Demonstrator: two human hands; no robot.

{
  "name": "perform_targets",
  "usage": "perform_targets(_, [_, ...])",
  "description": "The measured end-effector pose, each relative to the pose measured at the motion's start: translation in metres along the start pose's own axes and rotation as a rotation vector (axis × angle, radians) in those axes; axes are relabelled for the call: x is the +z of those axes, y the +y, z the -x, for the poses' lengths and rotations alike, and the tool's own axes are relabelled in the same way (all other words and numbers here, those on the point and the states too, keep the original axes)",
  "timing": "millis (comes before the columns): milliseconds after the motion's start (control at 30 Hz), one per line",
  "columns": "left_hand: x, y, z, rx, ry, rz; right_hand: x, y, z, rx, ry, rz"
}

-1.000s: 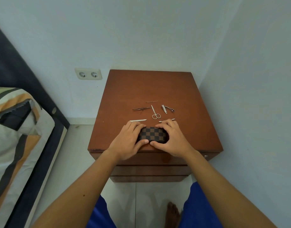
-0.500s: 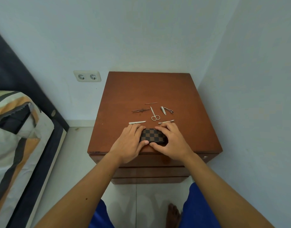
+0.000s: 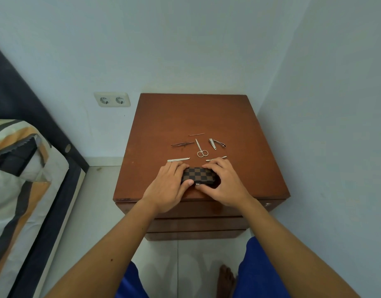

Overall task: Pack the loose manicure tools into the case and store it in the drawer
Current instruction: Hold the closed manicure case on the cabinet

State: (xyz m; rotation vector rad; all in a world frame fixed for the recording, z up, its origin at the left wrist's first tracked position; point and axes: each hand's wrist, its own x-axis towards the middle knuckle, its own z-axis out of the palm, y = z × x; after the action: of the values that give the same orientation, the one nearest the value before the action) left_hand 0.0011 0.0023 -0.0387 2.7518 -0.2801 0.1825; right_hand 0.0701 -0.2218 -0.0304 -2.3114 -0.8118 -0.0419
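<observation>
nightstand top (image 3: 163, 117) | checkered case (image 3: 198, 174) lying crosswise, shut | both hands clamped on case ends

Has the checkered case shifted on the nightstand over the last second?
No. The checkered case lies at the same spot under both hands, just nearer than the nail file and near the nightstand front edge; only the camera tilted slightly.

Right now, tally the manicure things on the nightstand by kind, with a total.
Scissors: 1
Nail clipper: 1
Tweezers: 1
Nail file: 1
Other slim metal tools: 2
Checkered case, held by left hand and right hand: 1
Total: 7
</observation>
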Motion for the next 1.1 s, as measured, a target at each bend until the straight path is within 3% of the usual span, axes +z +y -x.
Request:
perform_targets(467, [-0.004,0.007,0.000,-0.026,-0.024,0.031,-0.010,0.004,0.000,0.046,-0.098,-0.037])
perform_targets(933, [-0.002,0.007,-0.001,-0.058,-0.010,0.106,-0.007,0.006,-0.003,0.074,-0.075,-0.127])
perform_targets(1100, [-0.003,0.007,-0.001,-0.062,-0.010,0.109,-0.013,0.007,-0.011,0.177,-0.160,-0.225])
